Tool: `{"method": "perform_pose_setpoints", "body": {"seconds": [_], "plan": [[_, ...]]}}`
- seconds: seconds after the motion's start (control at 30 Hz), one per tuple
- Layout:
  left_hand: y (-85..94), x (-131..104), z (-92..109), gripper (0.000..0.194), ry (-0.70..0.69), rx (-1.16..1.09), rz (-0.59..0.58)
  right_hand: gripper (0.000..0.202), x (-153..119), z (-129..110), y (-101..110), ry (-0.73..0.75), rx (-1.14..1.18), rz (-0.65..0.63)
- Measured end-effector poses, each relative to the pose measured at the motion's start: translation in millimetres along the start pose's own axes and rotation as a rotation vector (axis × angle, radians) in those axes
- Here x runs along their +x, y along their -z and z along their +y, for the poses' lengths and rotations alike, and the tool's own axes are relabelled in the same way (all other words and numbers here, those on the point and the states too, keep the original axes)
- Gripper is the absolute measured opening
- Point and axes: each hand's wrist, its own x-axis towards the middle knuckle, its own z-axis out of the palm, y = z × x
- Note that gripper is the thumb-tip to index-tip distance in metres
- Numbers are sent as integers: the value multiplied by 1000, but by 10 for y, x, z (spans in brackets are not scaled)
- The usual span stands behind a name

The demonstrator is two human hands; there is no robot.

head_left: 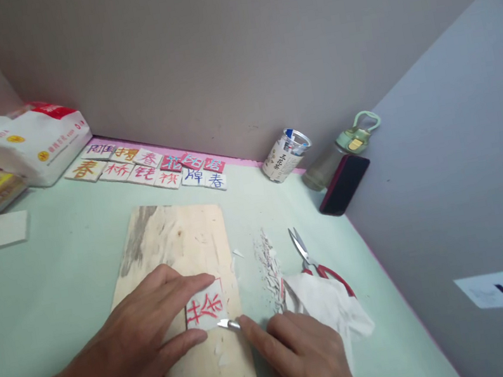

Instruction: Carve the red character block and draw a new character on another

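A small white tile with red written characters lies on a wooden board. My left hand holds it down on the board, the index finger along its far edge and the thumb at its near edge. In my right hand is a craft knife, its blade tip at the tile's near right edge. The forefinger is stretched along the knife, and the curled fingers hide most of its handle. Small white offcuts lie on the board below the tile.
Right of the board lie a pile of shavings, scissors with red handles and a white cloth. Behind stand a can, a bottle and a phone. Lettered tiles and a tissue pack are at back left.
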Motion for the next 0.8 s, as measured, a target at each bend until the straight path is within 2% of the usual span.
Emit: {"method": "perform_pose_setpoints", "body": {"seconds": [0.17,0.43,0.63,0.8], "plan": [[-6,-23,-23,49,-31,22,-16,29,-2,-12,-12,-16,-4,5],[-4,-11,-16,49,-9,-1,-8,31,99,3,-48,-12,-21,38],[-15,-15,40,50,26,-52,-44,32,9,132,-1,-136,228,-94],[-41,-28,42,50,48,-42,-45,30,-25,159,71,-128,279,-139]]}}
